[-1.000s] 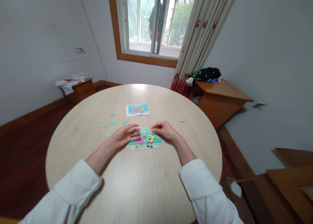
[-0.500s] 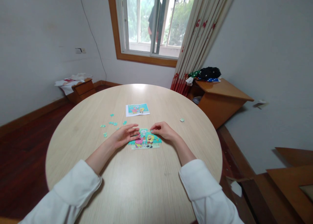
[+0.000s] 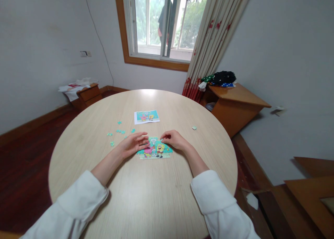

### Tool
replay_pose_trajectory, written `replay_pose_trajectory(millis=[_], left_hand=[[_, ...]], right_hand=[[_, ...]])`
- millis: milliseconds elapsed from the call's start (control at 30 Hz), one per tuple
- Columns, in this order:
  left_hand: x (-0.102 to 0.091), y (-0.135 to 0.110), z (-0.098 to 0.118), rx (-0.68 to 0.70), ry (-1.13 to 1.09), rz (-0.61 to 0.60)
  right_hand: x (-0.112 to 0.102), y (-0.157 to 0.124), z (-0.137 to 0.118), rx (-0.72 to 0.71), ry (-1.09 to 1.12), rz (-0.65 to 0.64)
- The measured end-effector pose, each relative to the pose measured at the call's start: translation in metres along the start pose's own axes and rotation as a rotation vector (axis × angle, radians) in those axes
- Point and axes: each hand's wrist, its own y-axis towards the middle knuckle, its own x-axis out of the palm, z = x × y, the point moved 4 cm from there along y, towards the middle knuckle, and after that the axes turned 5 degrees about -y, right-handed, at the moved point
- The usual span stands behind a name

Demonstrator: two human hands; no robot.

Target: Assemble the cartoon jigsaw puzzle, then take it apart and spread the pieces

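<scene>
A partly assembled jigsaw puzzle with cartoon figures on a turquoise ground lies flat in front of me. My left hand rests at its upper left side, fingers apart and loosely curved, covering part of that edge. At the upper right edge, my right hand pinches a small puzzle piece between thumb and fingertips, mostly hidden by the fingers. Several loose turquoise puzzle pieces are scattered left of the puzzle. Another loose piece lies off to the right. Beyond the puzzle is a printed reference picture.
All of this is on a round, light wooden table. Behind it are a window and a curtain. A wooden cabinet with clothes on top stands at the right, and a small drawer unit at the left.
</scene>
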Motion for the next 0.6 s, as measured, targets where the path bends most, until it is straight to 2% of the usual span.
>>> replay_pose_trajectory(millis=[333, 600], left_hand=[[-0.0006, 0.0010, -0.0001, -0.001, -0.016, 0.005], [-0.0001, 0.0004, -0.0002, -0.005, -0.010, 0.019]], right_hand=[[-0.0010, -0.0005, -0.0043, 0.003, -0.137, 0.045], [-0.0009, -0.0001, -0.0032, -0.015, -0.137, 0.049]])
